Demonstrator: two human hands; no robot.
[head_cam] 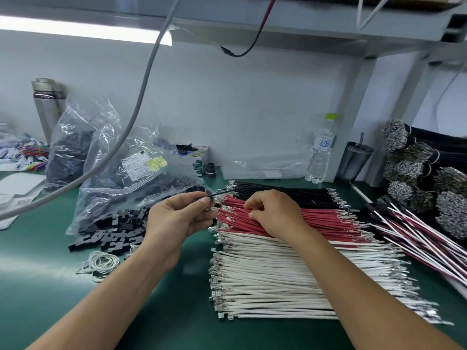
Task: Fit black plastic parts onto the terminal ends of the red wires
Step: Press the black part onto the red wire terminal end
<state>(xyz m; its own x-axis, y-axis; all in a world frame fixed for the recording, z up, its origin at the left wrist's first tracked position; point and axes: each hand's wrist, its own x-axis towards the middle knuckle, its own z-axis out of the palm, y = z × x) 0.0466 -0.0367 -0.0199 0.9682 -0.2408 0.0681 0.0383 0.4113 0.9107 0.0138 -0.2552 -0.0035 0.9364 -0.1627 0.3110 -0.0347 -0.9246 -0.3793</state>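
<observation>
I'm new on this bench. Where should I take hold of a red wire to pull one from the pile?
Probably pinch the insulation just behind the metal terminal at the left end of the red wires, coming from above, as the right hand does; they lie flat, packed side by side.

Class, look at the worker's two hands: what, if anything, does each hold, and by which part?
The left hand pinches a black plastic part with a black wire coming out of it. The right hand rests, fingers curled, on the red wires; a grip cannot be told.

My right hand (274, 214) covers the middle of the red wires (326, 221), and its curled fingertips are hidden from me. The black part (210, 199) pinched in my left hand (177, 215) is mostly hidden, its shape unclear.
</observation>
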